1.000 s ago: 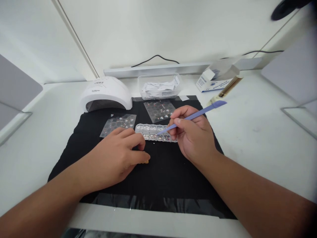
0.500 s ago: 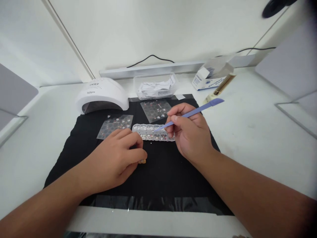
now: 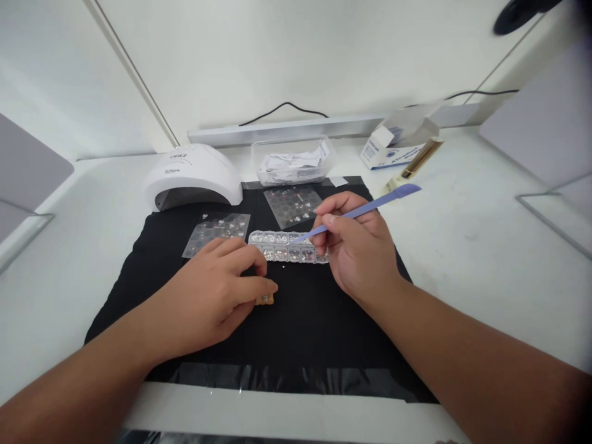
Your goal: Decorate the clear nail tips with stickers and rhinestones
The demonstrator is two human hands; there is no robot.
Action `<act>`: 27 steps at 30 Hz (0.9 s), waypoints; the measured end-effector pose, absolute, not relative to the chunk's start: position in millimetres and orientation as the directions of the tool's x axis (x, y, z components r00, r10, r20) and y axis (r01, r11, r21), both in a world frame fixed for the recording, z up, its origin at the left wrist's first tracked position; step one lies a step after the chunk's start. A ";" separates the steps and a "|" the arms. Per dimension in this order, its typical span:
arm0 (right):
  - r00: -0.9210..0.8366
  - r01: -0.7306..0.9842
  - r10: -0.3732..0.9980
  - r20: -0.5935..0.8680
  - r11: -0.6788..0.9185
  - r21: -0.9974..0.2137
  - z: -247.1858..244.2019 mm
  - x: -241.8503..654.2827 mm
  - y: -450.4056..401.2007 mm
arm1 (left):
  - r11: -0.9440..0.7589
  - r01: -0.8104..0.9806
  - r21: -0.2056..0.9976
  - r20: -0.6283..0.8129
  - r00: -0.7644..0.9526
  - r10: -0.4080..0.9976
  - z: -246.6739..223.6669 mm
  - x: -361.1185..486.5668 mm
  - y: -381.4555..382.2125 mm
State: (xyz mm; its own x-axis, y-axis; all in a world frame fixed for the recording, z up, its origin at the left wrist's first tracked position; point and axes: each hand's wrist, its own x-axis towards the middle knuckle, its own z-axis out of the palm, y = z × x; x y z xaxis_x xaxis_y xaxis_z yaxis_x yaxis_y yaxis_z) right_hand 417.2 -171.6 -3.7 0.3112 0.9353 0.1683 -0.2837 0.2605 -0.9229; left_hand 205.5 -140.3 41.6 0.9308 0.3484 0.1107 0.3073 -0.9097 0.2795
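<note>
Within 1 second, the tip of the purple tool [image 3: 370,206], pinched in the right hand [image 3: 363,250], has shifted from the bead case's [image 3: 274,245] near row toward its divider, suggesting picking is underway. Before the case, the left hand [image 3: 219,293] grips a yellow piece [image 3: 265,300], now more exposed.

A black cloth [image 3: 305,336] on a white table [image 3: 467,253] carries a compartmented case [image 3: 280,253] and, seemingly, sticker sheets [image 3: 292,205].

Soft light, stretched edges, slight blur
</note>
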 end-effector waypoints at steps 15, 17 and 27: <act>0.308 -0.272 0.936 0.169 0.257 -0.927 -6.2 418.9 -171.0 | -0.736 0.631 0.247 0.351 0.649 0.675 38.0 179.0 -94.1; 0.310 -0.284 0.936 0.166 0.258 -0.923 -6.3 418.7 -171.5 | -0.661 0.697 0.280 0.307 0.587 0.749 35.6 176.7 -89.6; 0.313 -0.296 0.936 0.159 0.256 -0.920 -4.5 416.9 -170.8 | -0.524 0.709 0.471 0.208 0.488 0.848 28.6 171.1 -77.3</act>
State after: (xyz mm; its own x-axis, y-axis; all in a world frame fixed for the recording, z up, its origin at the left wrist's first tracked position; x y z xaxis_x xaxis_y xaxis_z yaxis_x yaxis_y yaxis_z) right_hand 416.9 -170.8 -4.5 0.3131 0.9362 0.1594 -0.2960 0.2557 -0.9203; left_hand 171.1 -77.3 28.6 0.4879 0.8478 0.2079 0.7094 -0.5238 0.4715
